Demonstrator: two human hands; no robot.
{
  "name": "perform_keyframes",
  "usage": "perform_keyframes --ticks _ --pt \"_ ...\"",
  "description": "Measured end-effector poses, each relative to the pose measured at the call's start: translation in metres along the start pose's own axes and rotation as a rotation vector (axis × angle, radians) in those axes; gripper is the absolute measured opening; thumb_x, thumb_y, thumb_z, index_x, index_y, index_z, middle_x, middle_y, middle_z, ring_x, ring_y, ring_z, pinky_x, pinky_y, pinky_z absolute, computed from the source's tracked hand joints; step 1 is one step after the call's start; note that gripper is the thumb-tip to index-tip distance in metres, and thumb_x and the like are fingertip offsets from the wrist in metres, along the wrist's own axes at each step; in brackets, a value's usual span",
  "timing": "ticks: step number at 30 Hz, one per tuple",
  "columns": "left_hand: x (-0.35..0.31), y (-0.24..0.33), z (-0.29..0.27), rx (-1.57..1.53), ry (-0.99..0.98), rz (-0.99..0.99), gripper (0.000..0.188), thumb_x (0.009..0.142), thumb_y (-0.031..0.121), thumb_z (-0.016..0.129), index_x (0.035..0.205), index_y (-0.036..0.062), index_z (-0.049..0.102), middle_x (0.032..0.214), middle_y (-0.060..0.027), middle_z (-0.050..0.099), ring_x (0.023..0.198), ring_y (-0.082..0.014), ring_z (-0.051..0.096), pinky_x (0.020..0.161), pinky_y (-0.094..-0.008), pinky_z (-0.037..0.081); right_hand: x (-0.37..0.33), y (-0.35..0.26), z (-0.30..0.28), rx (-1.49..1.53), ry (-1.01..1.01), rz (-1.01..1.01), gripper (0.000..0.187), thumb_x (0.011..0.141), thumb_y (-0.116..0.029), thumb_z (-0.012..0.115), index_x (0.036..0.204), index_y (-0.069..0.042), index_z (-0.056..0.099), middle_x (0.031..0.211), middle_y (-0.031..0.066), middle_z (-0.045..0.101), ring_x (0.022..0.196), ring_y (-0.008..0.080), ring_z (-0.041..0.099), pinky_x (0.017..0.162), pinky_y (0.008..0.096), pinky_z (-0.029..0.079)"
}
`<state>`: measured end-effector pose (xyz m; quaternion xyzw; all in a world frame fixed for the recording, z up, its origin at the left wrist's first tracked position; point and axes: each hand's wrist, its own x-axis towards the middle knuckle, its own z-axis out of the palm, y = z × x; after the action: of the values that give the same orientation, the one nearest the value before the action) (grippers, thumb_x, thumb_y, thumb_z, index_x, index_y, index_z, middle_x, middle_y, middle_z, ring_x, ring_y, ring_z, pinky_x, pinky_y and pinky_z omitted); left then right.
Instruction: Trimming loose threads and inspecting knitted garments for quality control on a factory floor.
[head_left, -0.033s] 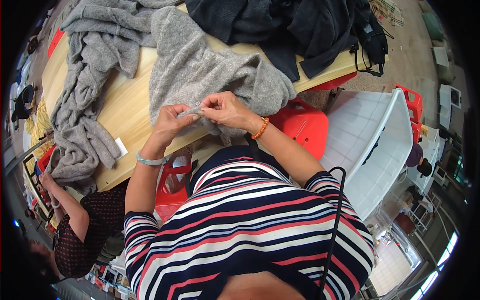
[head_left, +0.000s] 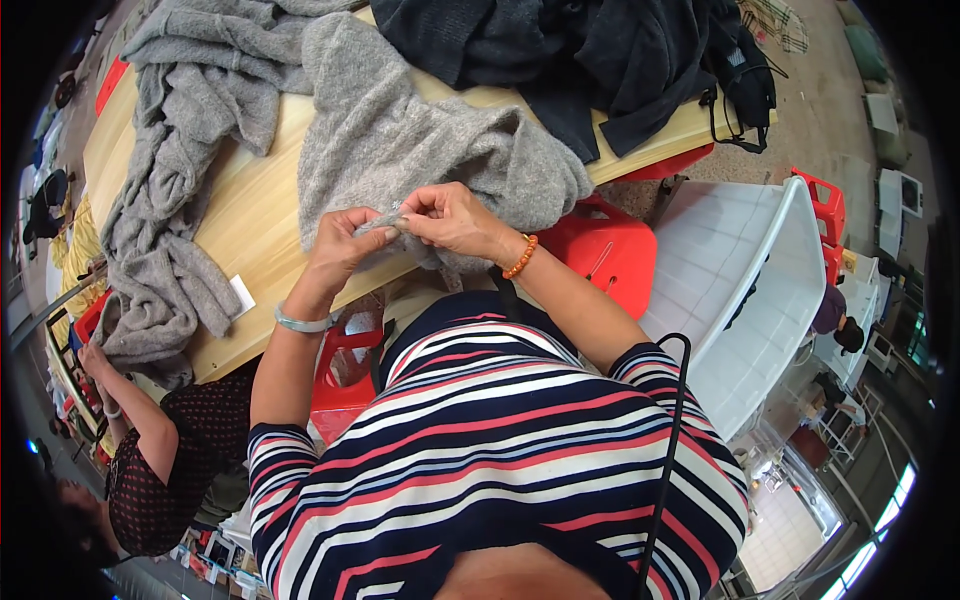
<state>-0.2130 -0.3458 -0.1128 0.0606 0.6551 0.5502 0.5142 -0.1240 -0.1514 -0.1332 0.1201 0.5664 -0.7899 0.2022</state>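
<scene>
At the near edge of a pale wooden table [head_left: 260, 210], left hand [head_left: 345, 250] and right hand [head_left: 450, 215] pinched shut on the hem of a grey sweater [head_left: 400, 130]. Further grey knitwear [head_left: 170, 160] heaped left, dark clothes [head_left: 570, 50] at the far side. Red stools [head_left: 610, 250] and a white crate [head_left: 740, 290] on the concrete floor [head_left: 830, 120] beside.

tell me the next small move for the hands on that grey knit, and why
Probably draw the right hand a little away from the left hand, keeping the pinch. Both hands meet at one spot on the edge of the grey knit garment, fingertips nearly touching, the rest lying slack on the wooden table. What the fingertips grip is too small to tell, so this is a guess.
</scene>
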Motion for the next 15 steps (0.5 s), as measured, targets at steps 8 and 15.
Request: perform_keyframes --ticks 8,15 --pt "-0.003 0.002 0.001 -0.052 -0.029 0.035 0.008 0.082 0.007 0.071 0.088 0.0034 0.068 0.081 -0.0004 0.068 0.068 -0.0051 0.06 0.064 -0.0199 0.048 0.001 0.01 0.006 0.429 -0.072 0.143 0.012 0.091 -0.014 0.064 0.091 -0.002 0.06 0.07 -0.0033 0.055 0.056 0.0023 0.047 0.046 0.0188 0.035" --pt "0.0 -0.002 -0.003 -0.021 -0.054 0.009 0.007 0.081 0.006 0.071 0.086 0.0028 0.067 0.08 -0.0013 0.068 0.068 -0.0055 0.06 0.063 -0.0202 0.048 0.003 0.013 0.002 0.538 -0.093 0.251 0.02 0.092 -0.018 0.065 0.1 -0.001 0.062 0.07 -0.0027 0.057 0.058 0.0035 0.052 0.046 0.0175 0.04"
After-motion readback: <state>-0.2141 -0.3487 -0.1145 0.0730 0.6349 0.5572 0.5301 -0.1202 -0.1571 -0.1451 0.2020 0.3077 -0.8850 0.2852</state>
